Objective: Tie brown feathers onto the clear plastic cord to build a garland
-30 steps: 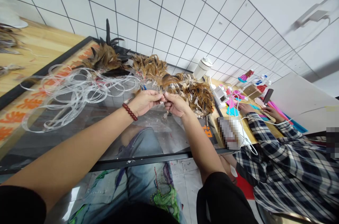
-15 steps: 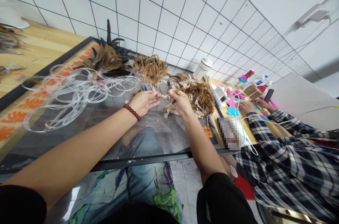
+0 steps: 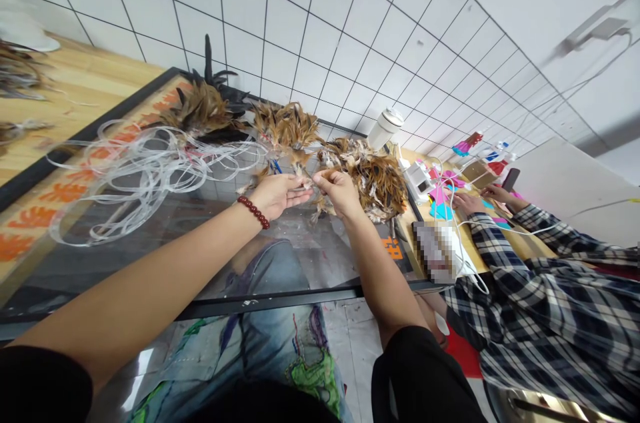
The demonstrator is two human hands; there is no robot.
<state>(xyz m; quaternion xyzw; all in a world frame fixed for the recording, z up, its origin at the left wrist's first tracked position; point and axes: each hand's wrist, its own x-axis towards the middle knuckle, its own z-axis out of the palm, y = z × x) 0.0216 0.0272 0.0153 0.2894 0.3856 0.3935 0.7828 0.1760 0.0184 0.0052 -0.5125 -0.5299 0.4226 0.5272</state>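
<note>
My left hand [image 3: 281, 196], with a dark red bead bracelet [image 3: 254, 211] at the wrist, is turned partly palm-up over the glass-topped table [image 3: 200, 263]. Its thumb presses a small brown and whitish feather [image 3: 301, 166] against the fingers. Close beside it, my right hand [image 3: 341, 193] is closed, thumb and forefinger pinched at the feather's right side; what exactly lies in the pinch is too small to make out. A large heap of brown feathers [image 3: 377, 176] lies just beyond my right hand. Behind my left hand sits another brown feather bunch [image 3: 285, 124].
Coiled clear plastic strips [image 3: 150, 176] lie on the left. Black and brown feathers [image 3: 203, 106] stand at the back. A white lidded cup [image 3: 385, 128] is near the tiled wall. At right, a co-worker's hands [image 3: 470, 203] are over coloured pieces, near cables and a phone-like device [image 3: 433, 249].
My hands have drawn closer together, the left shifting slightly right. The feather now stands up more visibly at my left thumb. The right hand keeps its pinch.
</note>
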